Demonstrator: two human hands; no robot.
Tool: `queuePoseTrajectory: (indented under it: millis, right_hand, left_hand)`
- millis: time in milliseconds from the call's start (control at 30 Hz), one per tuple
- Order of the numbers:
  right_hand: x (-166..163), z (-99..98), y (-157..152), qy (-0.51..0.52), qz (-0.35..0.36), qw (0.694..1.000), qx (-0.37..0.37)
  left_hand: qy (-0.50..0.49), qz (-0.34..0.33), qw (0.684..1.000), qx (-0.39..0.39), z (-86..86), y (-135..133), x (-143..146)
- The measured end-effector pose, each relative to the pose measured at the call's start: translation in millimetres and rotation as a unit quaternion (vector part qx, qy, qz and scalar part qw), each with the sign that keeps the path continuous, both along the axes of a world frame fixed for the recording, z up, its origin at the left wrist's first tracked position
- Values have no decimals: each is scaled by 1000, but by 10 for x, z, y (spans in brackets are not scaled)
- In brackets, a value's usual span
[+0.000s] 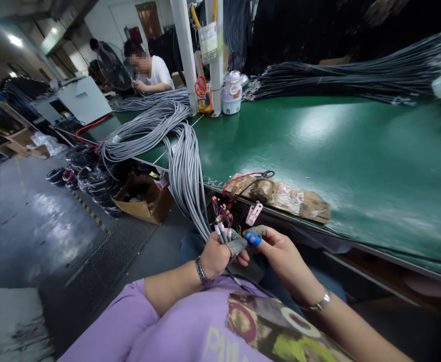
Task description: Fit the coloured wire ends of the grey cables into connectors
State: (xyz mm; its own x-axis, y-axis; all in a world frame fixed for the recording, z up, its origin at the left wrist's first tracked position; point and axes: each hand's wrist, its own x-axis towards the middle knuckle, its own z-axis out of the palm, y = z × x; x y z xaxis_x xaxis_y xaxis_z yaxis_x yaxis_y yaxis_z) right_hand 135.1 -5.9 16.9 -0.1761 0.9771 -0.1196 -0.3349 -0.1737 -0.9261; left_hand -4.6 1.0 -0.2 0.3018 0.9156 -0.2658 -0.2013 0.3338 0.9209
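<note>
My left hand (216,255) is closed around the ends of several grey cables (186,171), whose stripped coloured wires (222,211) stick up above my fist. A grey finger cot covers my left index finger. My right hand (277,249) is pinched close beside it, with a blue cot and a grey cot on its fingertips, touching the cable ends. Both hands are low in front of me, below the edge of the green table (337,146). The cable bundle hangs down from the table to my left hand.
A worn wooden board (292,197) with a small jig and red wire lies on the table edge. A long dark cable bundle (356,75) lies at the back. A white post (185,55), scissors and a jar stand nearby. Another person (150,73) sits far left. A cardboard box (141,198) and cable coils rest on the floor.
</note>
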Motion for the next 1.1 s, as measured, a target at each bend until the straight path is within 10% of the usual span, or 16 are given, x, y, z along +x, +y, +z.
queuePoseTrajectory:
  millis: [300,1100]
  right_hand:
    - [211,-329,198,134,-8,985,-109]
    - [37,-180,499,201,-31,969,-141]
  left_hand:
    - [-28,14,999,-40,141,47,-37]
    - [-8,-41,997,-57,166,214,137]
